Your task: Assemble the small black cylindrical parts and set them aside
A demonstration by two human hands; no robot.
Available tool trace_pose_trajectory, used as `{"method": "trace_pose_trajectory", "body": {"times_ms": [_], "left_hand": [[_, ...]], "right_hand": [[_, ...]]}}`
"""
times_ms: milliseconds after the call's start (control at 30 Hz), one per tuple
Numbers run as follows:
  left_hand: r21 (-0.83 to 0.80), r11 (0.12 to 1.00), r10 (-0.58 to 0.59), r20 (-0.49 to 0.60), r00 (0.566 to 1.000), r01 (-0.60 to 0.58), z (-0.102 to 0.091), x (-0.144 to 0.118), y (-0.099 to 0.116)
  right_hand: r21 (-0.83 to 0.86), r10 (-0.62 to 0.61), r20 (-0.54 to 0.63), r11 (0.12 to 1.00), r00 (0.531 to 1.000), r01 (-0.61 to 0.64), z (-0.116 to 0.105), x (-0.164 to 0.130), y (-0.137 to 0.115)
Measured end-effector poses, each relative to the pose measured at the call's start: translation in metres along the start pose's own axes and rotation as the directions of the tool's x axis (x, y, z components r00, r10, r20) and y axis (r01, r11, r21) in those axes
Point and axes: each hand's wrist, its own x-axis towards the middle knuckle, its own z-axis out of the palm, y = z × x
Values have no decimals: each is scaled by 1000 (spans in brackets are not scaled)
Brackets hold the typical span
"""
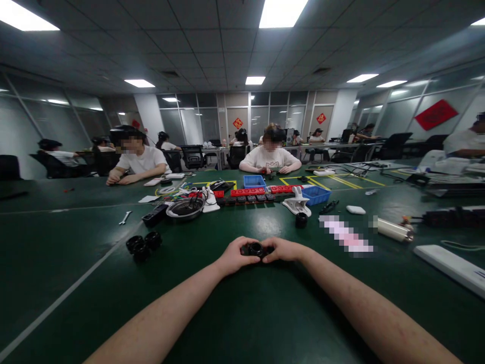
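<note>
The left hand (235, 257) and right hand (283, 249) grip a black part (255, 248) from opposite sides, over the desk (242, 323); it sits between them, long axis seemingly left to right; neither hand is clearly nearer.

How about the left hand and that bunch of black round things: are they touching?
Apart. The head view shows green tabletop between the left hand and the bunch of black round things.
</note>
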Motion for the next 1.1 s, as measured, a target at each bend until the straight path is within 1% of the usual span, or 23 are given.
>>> {"method": "trace_pose_trajectory", "body": {"times_ms": [67, 133, 200, 267, 333, 433, 500, 533, 567, 633, 667, 733, 800, 867, 900, 967, 1100], "left_hand": [[-15, 1000, -9, 7, 1000, 9, 0, 0, -1], [-21, 1000, -16, 5, 1000, 16, 1, 1, -3], [-1, 1000, -18, -7, 1000, 18, 3, 1, -5], [44, 999, -12, -31, 999, 13, 5, 1, -5], [100, 995, -20, -83, 996, 29, 8, 0, -4], [187, 979, -44, -209, 977, 84, 13, -1, -2], [230, 968, -37, -268, 963, 101, 15, -1, -2], [242, 965, -30, -277, 960, 100, 15, -1, -2], [246, 965, -21, -272, 962, 91, 15, -2, -2], [231, 972, 0, -226, 974, 53, 12, -2, -1], [216, 976, 15, -193, 981, 27, 10, -2, -2], [183, 983, 45, -133, 990, -20, 5, -2, -2], [156, 987, 56, -94, 994, -41, 0, -2, -2], [141, 989, 48, -71, 996, -37, -2, -2, -3], [136, 990, 40, -64, 997, -31, -3, -2, -3], [127, 992, 29, -57, 998, -21, -4, -1, -3], [107, 994, 22, -57, 998, -16, -4, 0, -4]], "right_hand": [[-3, 6, -8, 1000, 1000, -6, 0, -1, -1], [-18, 18, -42, 1000, 999, -19, 1, -1, -2], [-68, 40, -98, 997, 994, -46, 4, 1, -2], [-171, 68, -181, 980, 981, -99, 10, 4, -3], [-322, 92, -290, 928, 952, -188, 19, 7, -4], [-526, 67, -472, 779, 879, -341, 36, 12, -10], [-589, 31, -541, 699, 840, -405, 43, 14, -13], [-599, 18, -555, 686, 832, -414, 44, 15, -14], [-596, 9, -553, 695, 833, -403, 44, 15, -15], [-546, -9, -506, 777, 863, -312, 39, 14, -14], [-496, -17, -455, 835, 890, -238, 34, 12, -13], [-339, -28, -313, 937, 949, -84, 23, 9, -10], [-157, -26, -172, 988, 985, -2, 14, 6, -6], [-35, -5, -88, 999, 996, 2, 8, 4, -3], [-4, 7, -73, 1000, 997, -7, 7, 4, -1], [21, 20, -72, 1000, 997, -18, 7, 4, 2], [43, 3, -81, 999, 997, 1, 10, 6, 4]]}}
